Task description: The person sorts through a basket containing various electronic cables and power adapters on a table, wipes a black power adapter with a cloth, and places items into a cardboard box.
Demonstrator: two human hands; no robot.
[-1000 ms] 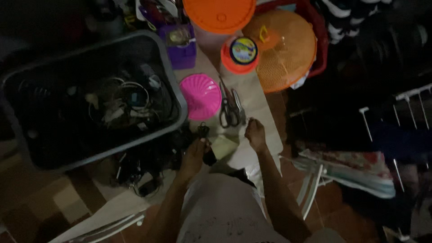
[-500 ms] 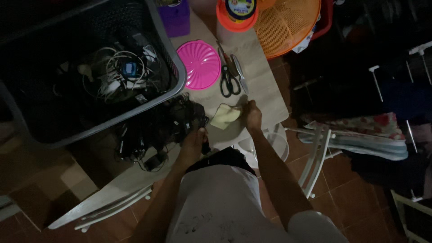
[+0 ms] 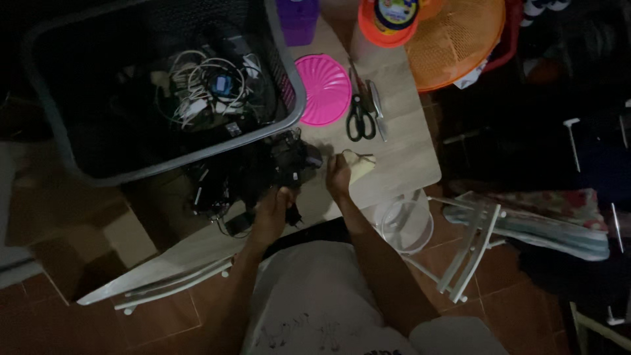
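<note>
My left hand [image 3: 275, 209] rests on the near edge of a black tangle of cables [image 3: 253, 177] that lies on the table [image 3: 407, 158]. The fingers curl down into the cords; in this dim light I cannot tell whether they actually pinch one or only press on the heap. My right hand [image 3: 338, 176] lies just beside the tangle, a little farther up the table, its fingers bent over the near end of a pale yellow piece [image 3: 360, 166], perhaps cloth or paper. It touches the piece, but I cannot tell if it grips it. The two hands are near each other, not touching.

The tangle sits against the outer wall of a large grey bin [image 3: 289, 85], which stands on the left part of the table and holds more cords, white and dark, heaped inside. Beyond my right hand lie scissors [image 3: 360, 118] with black handles, blades pointing away from me. Just left of them is a round pink lid [image 3: 323, 89], close to the bin's corner. Farther off stand an orange-lidded tub [image 3: 388, 20] and an orange mesh cover [image 3: 460, 39]. A clear round lid [image 3: 404, 223] hangs off the table's near right corner, above a white folding frame [image 3: 473, 243] on the tiled floor.
</note>
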